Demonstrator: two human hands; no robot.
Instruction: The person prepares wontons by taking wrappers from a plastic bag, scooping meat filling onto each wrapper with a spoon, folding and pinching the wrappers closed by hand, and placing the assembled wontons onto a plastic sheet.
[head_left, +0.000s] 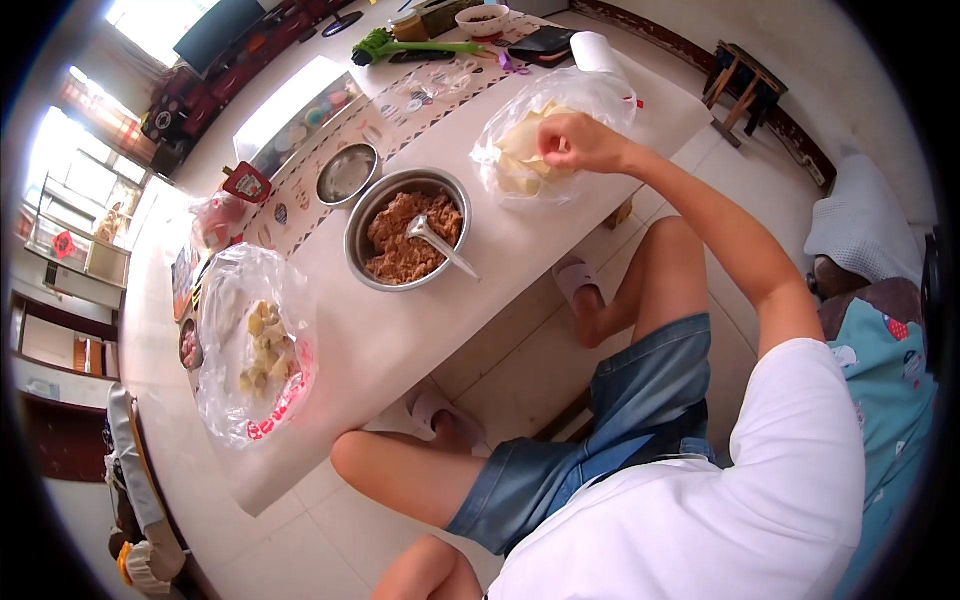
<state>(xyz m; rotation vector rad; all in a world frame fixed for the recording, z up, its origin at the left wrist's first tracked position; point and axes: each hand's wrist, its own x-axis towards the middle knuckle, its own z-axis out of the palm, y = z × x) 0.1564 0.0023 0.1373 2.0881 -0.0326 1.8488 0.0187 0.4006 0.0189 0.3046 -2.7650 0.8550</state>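
— Right hand?
— Curled over the pale wrappers in a plastic bag, upper centre of the frame; cannot tell whether pinching one.
— Left hand?
— Outside the frame; cannot tell.
— And the brown mixture?
— In the metal bowl, left of centre, with a tilted spoon.

The large bowl and its spoon look like shiny metal, the mixture rough and moist, the bag around the matt wrappers crumpled, glossy plastic, the counter smooth.
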